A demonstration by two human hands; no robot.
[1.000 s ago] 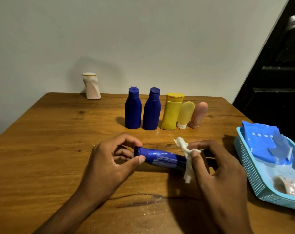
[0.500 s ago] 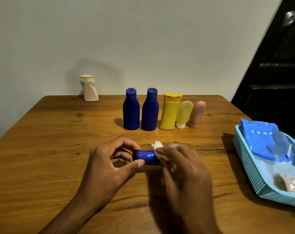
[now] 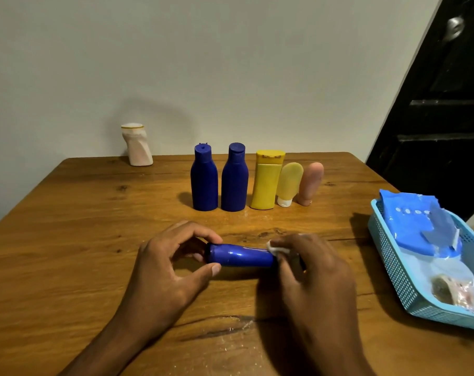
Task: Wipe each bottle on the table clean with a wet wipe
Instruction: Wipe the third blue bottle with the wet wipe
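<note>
A glossy dark blue bottle (image 3: 240,255) lies on its side on the wooden table (image 3: 67,240), near the front and about midway across, its length running left to right. The left hand (image 3: 165,270) grips its left end, forefinger curled over the top and thumb pressed against the near side. The right hand (image 3: 312,275) is wrapped round the right end of the bottle with a white wet wipe (image 3: 275,246) bunched under its fingers; only a small fold of the wipe shows at the forefinger, touching the bottle. Light glints along the top of the bottle's bare middle part.

At the right edge of the table sits a light blue basket (image 3: 393,270) with perforated walls. Inside it, at the far end, lies a blue pack of wipes (image 3: 412,223) with its flap partly lifted, and at the near end a small clear wrapper (image 3: 453,290) with something pale in it that cannot be made out.

Behind the hands stands a close row: two upright dark blue bottles (image 3: 204,180) (image 3: 234,179), a yellow bottle (image 3: 267,180), a pale yellow tube (image 3: 289,183) standing on its white cap, and a pink tube (image 3: 310,183). Well apart, at the far left by the wall, stands a white bottle (image 3: 137,144) with a twisted shape.
</note>
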